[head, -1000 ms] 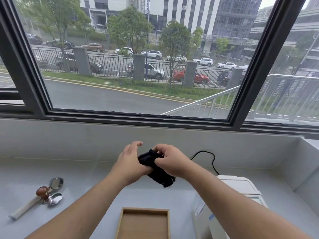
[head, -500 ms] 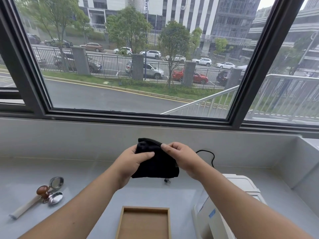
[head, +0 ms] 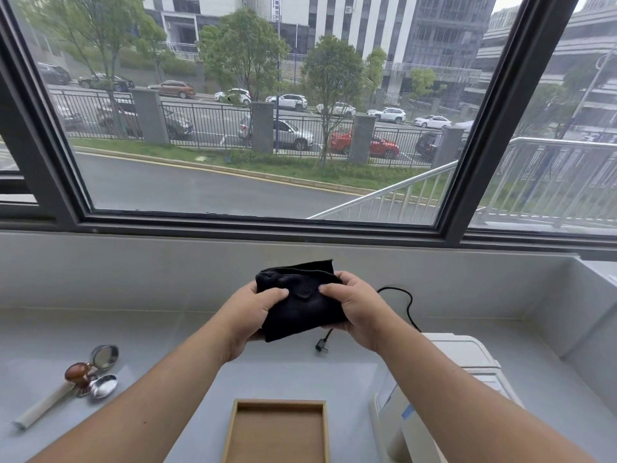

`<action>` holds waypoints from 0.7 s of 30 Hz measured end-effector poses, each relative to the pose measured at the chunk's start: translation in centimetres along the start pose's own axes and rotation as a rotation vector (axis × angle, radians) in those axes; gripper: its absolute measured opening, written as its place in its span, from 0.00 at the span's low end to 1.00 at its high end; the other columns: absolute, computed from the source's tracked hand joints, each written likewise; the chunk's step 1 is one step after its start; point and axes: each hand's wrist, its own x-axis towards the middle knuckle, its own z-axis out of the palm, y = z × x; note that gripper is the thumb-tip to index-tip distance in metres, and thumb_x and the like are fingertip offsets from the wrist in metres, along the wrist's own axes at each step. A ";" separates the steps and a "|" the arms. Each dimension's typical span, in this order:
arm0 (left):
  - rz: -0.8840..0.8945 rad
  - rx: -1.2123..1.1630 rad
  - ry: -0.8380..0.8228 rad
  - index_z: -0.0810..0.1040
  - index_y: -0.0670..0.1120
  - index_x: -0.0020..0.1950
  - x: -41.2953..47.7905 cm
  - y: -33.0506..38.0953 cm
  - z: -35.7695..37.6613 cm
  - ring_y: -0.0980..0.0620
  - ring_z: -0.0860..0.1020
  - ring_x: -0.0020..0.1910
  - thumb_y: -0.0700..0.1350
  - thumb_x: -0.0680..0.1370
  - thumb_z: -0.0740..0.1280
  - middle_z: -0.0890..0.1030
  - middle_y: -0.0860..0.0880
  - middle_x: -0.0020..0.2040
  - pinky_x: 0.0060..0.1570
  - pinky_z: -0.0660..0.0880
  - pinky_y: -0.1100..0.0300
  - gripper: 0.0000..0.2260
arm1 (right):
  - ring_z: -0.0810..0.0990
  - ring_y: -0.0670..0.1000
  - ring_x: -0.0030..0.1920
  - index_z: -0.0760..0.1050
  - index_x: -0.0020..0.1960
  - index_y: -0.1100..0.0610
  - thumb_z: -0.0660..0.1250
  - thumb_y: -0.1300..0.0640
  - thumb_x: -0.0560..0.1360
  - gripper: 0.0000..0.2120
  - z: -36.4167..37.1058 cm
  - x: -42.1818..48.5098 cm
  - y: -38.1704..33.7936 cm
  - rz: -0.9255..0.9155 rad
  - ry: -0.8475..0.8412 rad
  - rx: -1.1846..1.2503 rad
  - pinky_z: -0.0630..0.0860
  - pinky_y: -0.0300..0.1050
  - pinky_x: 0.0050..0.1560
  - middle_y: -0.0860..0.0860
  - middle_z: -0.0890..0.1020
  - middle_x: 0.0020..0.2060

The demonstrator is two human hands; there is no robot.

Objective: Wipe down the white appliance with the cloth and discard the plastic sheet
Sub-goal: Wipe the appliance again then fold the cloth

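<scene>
Above the bench middle: both hands hold the black cloth (head: 300, 300) up in the air, clear of the bench (head: 173, 332) surface, in front of the window sill.
Left hand (head: 252, 314): its grip is closed on the cloth's left edge, thumb on the near face, fingers hidden behind.
Right hand (head: 355, 307): its grip is closed on the cloth's right edge, thumb pressed on the near face, fingers wrapped behind.
Cloth state: folded into a small thick pad, top edge standing up, lower corner hanging loose below the hands.
Cloth handling: judged soft, light and limp; it will sag and unfold if held by one corner, so a full-palm hold over the folded pad should suit wiping best. No slip or breakage risk seems likely.
White appliance (head: 460, 362): stands at the bench's near right corner, partly behind the right forearm; the cloth is not touching it.
Black cable (head: 405, 307): runs along the bench behind the appliance, its plug end lying loose just below the cloth.
Plastic sheet: not identifiable with certainty in this view.
Wooden tray (head: 278, 404): at the near edge, centre.
Other items: a tamper (head: 78, 379) and metal spoons (head: 103, 385) lie toward the near left.
Stage: wiping looks not yet begun.
</scene>
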 end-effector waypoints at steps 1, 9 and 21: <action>-0.006 0.030 0.014 0.81 0.54 0.61 0.2 -0.4 -0.1 0.48 0.88 0.46 0.46 0.83 0.69 0.90 0.49 0.53 0.36 0.82 0.55 0.08 | 0.86 0.53 0.42 0.79 0.57 0.54 0.67 0.62 0.80 0.07 -0.1 0.3 0.2 -0.005 0.035 -0.024 0.82 0.48 0.35 0.54 0.87 0.49; -0.074 0.160 0.065 0.79 0.58 0.59 1.5 -4.5 -0.9 0.52 0.84 0.41 0.48 0.84 0.67 0.87 0.55 0.52 0.30 0.80 0.59 0.06 | 0.85 0.51 0.41 0.82 0.52 0.54 0.68 0.66 0.78 0.09 -0.9 1.2 4.7 0.004 0.114 -0.167 0.81 0.47 0.42 0.51 0.88 0.43; -0.193 0.278 0.144 0.81 0.57 0.57 1.5 -13.1 -2.6 0.43 0.86 0.51 0.47 0.80 0.68 0.85 0.47 0.53 0.41 0.86 0.46 0.08 | 0.84 0.48 0.42 0.82 0.50 0.50 0.67 0.62 0.74 0.10 0.1 1.6 13.1 0.165 0.149 -0.348 0.78 0.41 0.39 0.49 0.88 0.42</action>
